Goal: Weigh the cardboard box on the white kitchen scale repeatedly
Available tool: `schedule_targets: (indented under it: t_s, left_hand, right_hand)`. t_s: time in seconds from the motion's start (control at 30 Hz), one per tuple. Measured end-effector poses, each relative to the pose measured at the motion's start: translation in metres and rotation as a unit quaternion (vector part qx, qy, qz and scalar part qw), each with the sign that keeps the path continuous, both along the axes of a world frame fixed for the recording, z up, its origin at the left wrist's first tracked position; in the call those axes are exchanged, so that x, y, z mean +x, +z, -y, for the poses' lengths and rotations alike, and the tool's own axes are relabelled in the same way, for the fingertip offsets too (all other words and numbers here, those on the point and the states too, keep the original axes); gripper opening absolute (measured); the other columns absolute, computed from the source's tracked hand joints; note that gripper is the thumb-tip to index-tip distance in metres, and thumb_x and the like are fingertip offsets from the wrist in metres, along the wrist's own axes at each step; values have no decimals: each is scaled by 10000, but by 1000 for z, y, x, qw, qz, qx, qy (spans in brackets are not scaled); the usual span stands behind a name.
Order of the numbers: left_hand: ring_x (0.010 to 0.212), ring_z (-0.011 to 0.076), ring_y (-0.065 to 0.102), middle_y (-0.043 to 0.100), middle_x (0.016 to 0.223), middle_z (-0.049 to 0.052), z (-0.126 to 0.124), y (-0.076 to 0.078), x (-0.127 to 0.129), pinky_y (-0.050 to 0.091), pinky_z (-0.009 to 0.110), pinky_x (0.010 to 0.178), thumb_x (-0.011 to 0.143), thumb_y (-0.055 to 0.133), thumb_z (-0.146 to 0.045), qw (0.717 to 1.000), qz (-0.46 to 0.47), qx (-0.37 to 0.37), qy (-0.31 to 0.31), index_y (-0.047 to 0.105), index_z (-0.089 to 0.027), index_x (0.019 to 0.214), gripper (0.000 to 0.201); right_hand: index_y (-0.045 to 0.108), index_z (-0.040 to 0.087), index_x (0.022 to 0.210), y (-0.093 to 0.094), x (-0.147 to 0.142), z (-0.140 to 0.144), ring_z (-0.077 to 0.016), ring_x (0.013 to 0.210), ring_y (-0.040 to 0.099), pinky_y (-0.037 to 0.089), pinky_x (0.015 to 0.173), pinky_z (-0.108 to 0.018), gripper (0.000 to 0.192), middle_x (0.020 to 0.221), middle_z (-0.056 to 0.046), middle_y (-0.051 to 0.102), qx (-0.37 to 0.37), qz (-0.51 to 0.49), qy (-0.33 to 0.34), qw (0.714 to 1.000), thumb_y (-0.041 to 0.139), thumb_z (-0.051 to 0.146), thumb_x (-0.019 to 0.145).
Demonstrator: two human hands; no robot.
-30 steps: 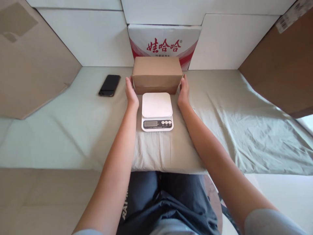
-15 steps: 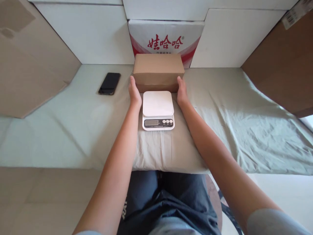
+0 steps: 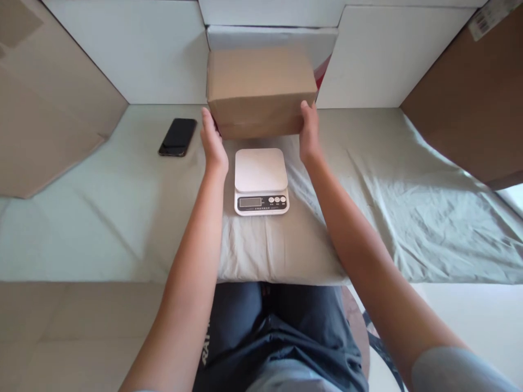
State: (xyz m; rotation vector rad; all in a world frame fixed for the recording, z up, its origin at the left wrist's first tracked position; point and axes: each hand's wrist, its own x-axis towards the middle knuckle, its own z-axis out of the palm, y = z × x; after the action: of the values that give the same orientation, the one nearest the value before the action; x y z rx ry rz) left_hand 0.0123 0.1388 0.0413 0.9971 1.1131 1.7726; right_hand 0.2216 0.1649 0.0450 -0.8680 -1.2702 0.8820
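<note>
Cardboard box [image 3: 261, 114] raised | long axis running left-right, slightly askew

This looks like a makeshift indoor work corner; whether it belongs to a home or an office cannot be told. A cloth-covered counter [image 3: 102, 234] is walled in by brown cardboard on the left [image 3: 53, 103] and right [image 3: 461, 103], with white panels [image 3: 126, 54] behind. A small scale [image 3: 261, 170] and a phone [image 3: 178, 137] lie on it, above pale flooring [image 3: 77, 337].
</note>
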Motion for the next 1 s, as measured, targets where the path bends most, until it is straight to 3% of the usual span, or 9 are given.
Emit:
schedule_targets:
  t_s: [0.1,0.2,0.3,0.4,0.5,0.63,0.8,1.0]
  left_hand:
    - [1549,160,514,659,1486,103,16,17,-2,423,254,1245,1094,42,-641,1000,-4,26,-13,608,-162,1271,762]
    - [1571,172,493,668,1473,88,39,21,-8,392,314,1284,1110,-41,-586,999,-12,43,-26,599,-160,1318,796]
    - [1543,232,532,681,1490,57,73,9,-14,376,405,1323,1094,142,-711,995,-24,79,-48,668,-238,1291,734]
    - [1559,322,506,691,1476,80,106,-12,-15,386,481,1319,951,432,-868,997,-39,65,-29,730,-290,1255,718]
    - [1593,360,452,682,1476,102,128,-29,-11,390,512,1303,890,507,-894,997,-50,59,-5,725,-286,1306,768]
    - [1567,348,483,692,1460,90,135,-37,-5,402,501,1279,927,447,-875,997,-55,53,20,697,-294,1359,766]
    - [1466,365,586,733,1383,123,134,-40,-6,449,510,1223,920,459,-869,997,-53,42,24,734,-261,1271,754]
    - [1494,349,567,727,1418,135,133,-45,-8,430,515,1247,890,467,-900,998,-49,24,24,741,-253,1260,794]
  right_hand:
    - [553,452,1418,21,3,8,-203,1539,521,425,1348,-334,512,1487,92,685,41,56,-6,998,385,719,1014]
    - [604,393,1298,26,9,32,-229,1502,557,460,1326,-360,434,1467,58,684,60,73,4,995,440,678,1014]
    - [606,375,1292,13,16,70,-295,1502,546,443,1340,-452,487,1496,46,661,59,80,14,995,522,725,964]
    - [590,353,1343,-8,22,107,-343,1494,539,441,1324,-539,594,1467,-2,668,39,66,13,997,577,761,912]
    - [599,355,1346,-21,23,126,-347,1479,546,459,1297,-538,597,1440,-22,679,8,44,27,999,618,740,890]
    - [619,352,1337,-22,21,129,-343,1456,555,460,1286,-540,568,1430,-31,685,-6,30,34,999,633,709,895]
    - [615,347,1331,-20,20,135,-336,1417,572,486,1252,-542,549,1402,-48,694,-13,25,40,999,650,684,900]
    - [622,351,1325,-29,22,136,-334,1385,587,497,1234,-547,526,1404,-42,695,-30,16,40,999,652,650,893]
